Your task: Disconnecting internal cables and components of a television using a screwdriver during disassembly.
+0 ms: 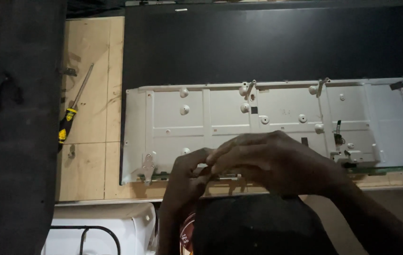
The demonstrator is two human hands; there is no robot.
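Note:
A long white metal back panel of a flat screen lies on a wooden bench, with raised studs and small brackets on it. A thin green circuit strip runs along its near edge. My left hand and my right hand meet at the panel's near edge, around the middle. The fingers of both hands are pinched together there, touching something small that the hands hide. I cannot tell what that small thing is.
A large black panel lies behind the white one. A screwdriver with a yellow and black handle rests on the wooden bench at the left. A dark upright board stands far left. A white object sits below.

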